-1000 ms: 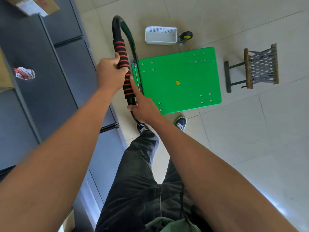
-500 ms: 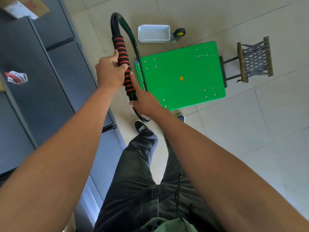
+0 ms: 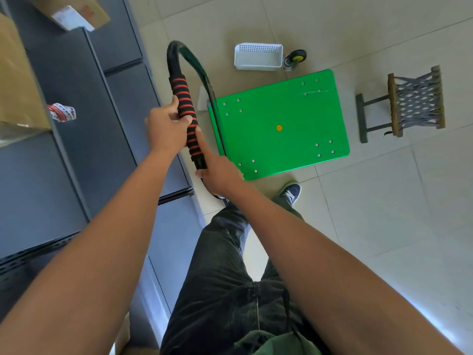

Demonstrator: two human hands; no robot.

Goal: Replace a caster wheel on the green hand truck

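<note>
A person is standing on the tiled floor (image 3: pixel 384 213) and looking down at the green hand truck (image 3: pixel 279 124), whose flat green deck is lying level on the floor with a small yellow disc at its middle and clusters of bolt heads near its corners. The left hand (image 3: pixel 166 126) is grasping the handle (image 3: pixel 185 111), its grip clenched round the black foam sleeve banded in red; the right hand (image 3: pixel 217 170) is gripping the lower end of the same sleeve, forefinger lying straight along it. A loose caster wheel (image 3: pixel 294 58), black with a yellow hub, is sitting on the floor just beyond the deck's far edge, touching or nearly touching a white perforated plastic basket (image 3: pixel 258 57). A small woven-seat stool (image 3: pixel 407 103) is lying near the deck's right edge. Grey metal cabinets (image 3: pixel 76 149) are running along the left, carrying cardboard boxes (image 3: pixel 76 11) and a red-and-white measuring tape (image 3: pixel 61 112); its markings and the box label are too blurred to read.
</note>
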